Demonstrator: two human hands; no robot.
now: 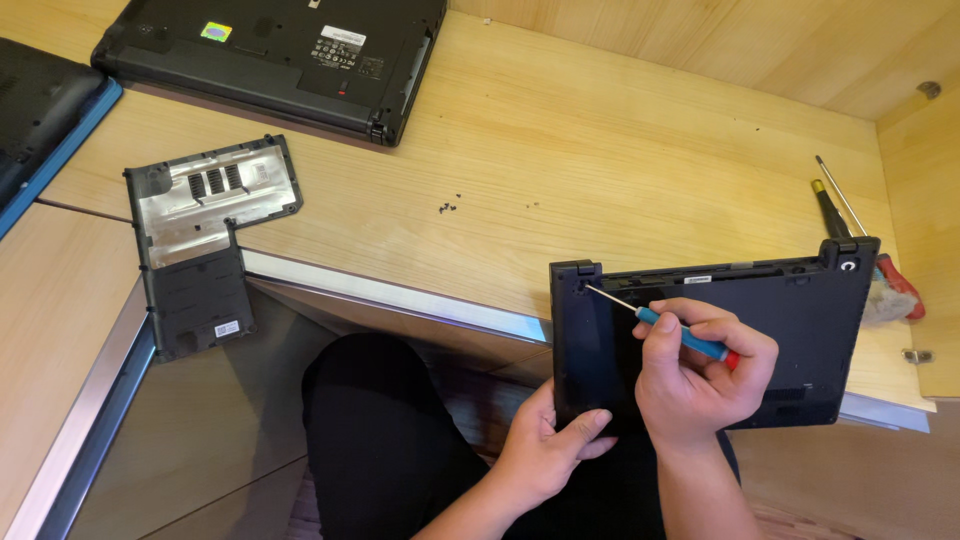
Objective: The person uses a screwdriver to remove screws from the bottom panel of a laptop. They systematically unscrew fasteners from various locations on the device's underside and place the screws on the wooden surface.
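Note:
A black laptop base (800, 310) lies bottom side up, partly on the wooden desk's edge and partly over my lap. My left hand (550, 450) grips its near left corner from below, thumb on top. My right hand (700, 375) holds a small blue-handled screwdriver (680, 335) with a red cap. Its thin tip points into the screw spot at the base's far left corner, by the hinge.
A removed black access cover (200, 235) lies at the left on the desk (560, 140). A second upturned black laptop (280, 50) sits at the back, a blue-edged one (40, 110) at far left. Tiny loose screws (447, 207) rest mid-desk. Two more screwdrivers (835, 205) lie at right.

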